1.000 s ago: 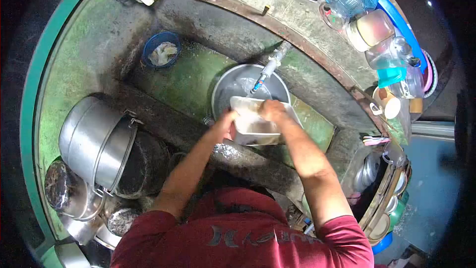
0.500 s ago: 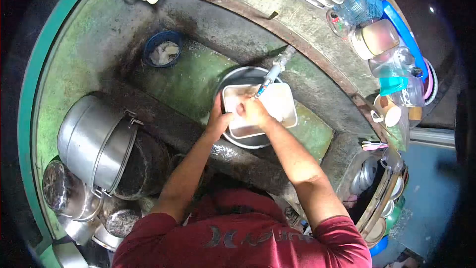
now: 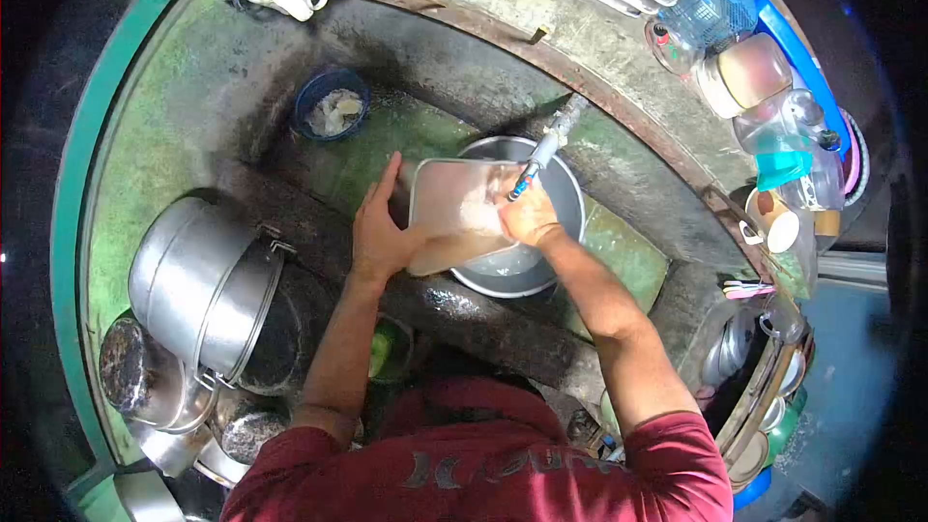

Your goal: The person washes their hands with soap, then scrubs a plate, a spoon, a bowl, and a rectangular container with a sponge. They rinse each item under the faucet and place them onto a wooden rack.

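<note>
While the red-sleeved arms are stretched forward over the dark front edge of the trough, a clear plastic container [image 3: 454,213] is held tilted above a round metal basin [image 3: 565,232] that stands in the green-stained concrete sink [image 3: 619,251]. The container's left side is gripped by the left hand [image 3: 379,232], with the fingers spread up along its wall and the thumb wrapped round the near edge; its right side is clasped by the right hand [image 3: 530,216], whose fingers are curled over the rim just under the tap [image 3: 541,157]. The container is thus carried clear of the basin's floor, its open mouth turned partly toward the camera, directly beneath the spout. Whether water is running cannot be told with certainty, though a pale blur is seen inside the container. The step in hand is judged to be the rinsing of the container under the tap, with the run-off caught by the basin. What is called for next, it is judged, is a firm two-handed hold while the container is turned and tipped so that water is emptied into the basin and not over the sink edge. Farther off, a small blue bowl [image 3: 332,106] is set at the sink's back corner, well apart from the hands.
</note>
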A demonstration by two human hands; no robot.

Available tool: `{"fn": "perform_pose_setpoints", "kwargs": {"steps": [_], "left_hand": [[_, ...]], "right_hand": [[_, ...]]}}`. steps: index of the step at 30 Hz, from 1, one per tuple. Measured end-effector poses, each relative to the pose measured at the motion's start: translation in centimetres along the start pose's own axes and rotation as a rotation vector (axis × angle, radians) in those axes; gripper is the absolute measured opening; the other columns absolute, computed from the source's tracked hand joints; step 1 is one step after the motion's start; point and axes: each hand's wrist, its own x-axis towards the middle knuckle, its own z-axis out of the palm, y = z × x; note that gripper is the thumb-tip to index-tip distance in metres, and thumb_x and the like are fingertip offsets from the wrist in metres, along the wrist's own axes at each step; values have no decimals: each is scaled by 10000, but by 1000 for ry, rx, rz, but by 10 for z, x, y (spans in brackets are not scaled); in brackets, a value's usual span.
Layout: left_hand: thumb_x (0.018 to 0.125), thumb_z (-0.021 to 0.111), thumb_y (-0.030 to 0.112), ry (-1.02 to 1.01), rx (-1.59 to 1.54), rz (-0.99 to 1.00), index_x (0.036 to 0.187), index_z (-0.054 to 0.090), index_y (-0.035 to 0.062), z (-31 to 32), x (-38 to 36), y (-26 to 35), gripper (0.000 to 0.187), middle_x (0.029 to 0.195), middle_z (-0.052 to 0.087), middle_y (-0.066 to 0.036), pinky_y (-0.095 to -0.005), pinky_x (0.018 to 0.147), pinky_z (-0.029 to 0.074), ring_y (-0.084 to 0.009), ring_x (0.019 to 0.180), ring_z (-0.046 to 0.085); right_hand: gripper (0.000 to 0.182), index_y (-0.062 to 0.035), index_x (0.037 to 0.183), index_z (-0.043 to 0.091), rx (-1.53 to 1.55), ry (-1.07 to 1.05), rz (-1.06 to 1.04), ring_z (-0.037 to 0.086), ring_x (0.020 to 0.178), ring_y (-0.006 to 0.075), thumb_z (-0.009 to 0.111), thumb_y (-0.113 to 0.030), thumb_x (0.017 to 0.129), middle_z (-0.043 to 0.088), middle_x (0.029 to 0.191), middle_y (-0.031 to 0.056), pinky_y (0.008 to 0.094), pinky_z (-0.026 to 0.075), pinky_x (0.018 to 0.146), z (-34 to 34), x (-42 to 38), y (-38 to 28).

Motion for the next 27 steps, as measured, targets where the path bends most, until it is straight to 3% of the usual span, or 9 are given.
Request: {"fn": "perform_pose_setpoints", "kwargs": {"steps": [5, 7, 8, 9, 11, 13, 21, 23, 27], "left_hand": [[621, 649, 59, 142, -186, 56, 1433, 394, 66, 12, 18, -47, 851, 1256, 564, -158, -397, 1020, 398, -287, 1175, 530], [623, 612, 59, 174, -266, 86, 1424, 409, 61, 29, 32, -78, 826, 1192, 593, -143, -392, 964, 443, -301, 1093, 577], [615, 580, 34, 90, -517, -73, 1420, 413, 46, 41, 38, -93, 822, 1166, 600, -124, -371, 931, 461, -275, 1053, 588], [607, 547, 8, 0, -765, -237, 1415, 418, 31, 50, 41, -100, 819, 1141, 608, -106, -351, 897, 479, -249, 1012, 599], [583, 529, -13, -137, -1019, -379, 1392, 444, 31, 98, 42, -111, 815, 1103, 613, -103, -329, 838, 500, -234, 951, 608], [592, 521, -21, -221, -1036, -501, 1367, 466, 25, 133, 32, -95, 779, 1104, 619, -106, -326, 845, 500, -235, 974, 610], [714, 606, 18, -345, -950, -542, 1296, 495, 9, 94, 43, -157, 592, 1114, 631, -133, -391, 788, 567, -261, 873, 672], [722, 597, 9, -294, -971, -587, 1287, 504, 15, 113, 55, -167, 573, 1113, 633, -124, -395, 785, 568, -256, 888, 670], [678, 513, -32, -467, -889, -449, 1305, 517, 37, 182, 65, -121, 631, 1133, 628, -151, -399, 860, 507, -266, 1026, 621]], "right_hand": [[345, -66, 1171, 570, -128, 1, 97, 375, 1294, 429, 555, -175, 844, 409, 1386, 274, 482, 315, 1076, -18, -20, -6], [377, -19, 1104, 588, 660, 188, 409, 382, 1275, 451, 634, -65, 733, 426, 1335, 283, 529, 324, 1055, -22, -33, -9], [514, -44, 1206, 538, 219, 386, 392, 359, 1283, 484, 674, -80, 712, 406, 1353, 300, 532, 313, 1073, -36, -45, -14], [540, -33, 1252, 501, 253, 473, 522, 366, 1313, 429, 674, -104, 746, 371, 1402, 289, 498, 312, 1085, -30, -57, -4], [498, -41, 1264, 498, 1050, 571, 1023, 451, 1256, 338, 632, -76, 786, 445, 1359, 229, 444, 388, 1032, -9, -83, 17], [541, -56, 1334, 443, 1814, 406, 1199, 525, 1146, 261, 580, -35, 811, 525, 1263, 155, 384, 460, 940, -48, -114, 22], [757, -12, 1475, 202, 1271, -88, 1049, 571, 1070, 255, 514, 18, 785, 518, 1290, 194, 325, 479, 876, -102, -86, -39], [715, -78, 1481, 207, 1300, -3, 1078, 609, 930, 271, 501, -24, 831, 547, 1228, 181, 342, 555, 574, -83, -80, -16], [519, -38, 1355, 358, 1675, 85, 1252, 628, 968, 326, 461, -76, 848, 571, 1176, 198, 441, 597, 586, -58, -143, 39]]}}
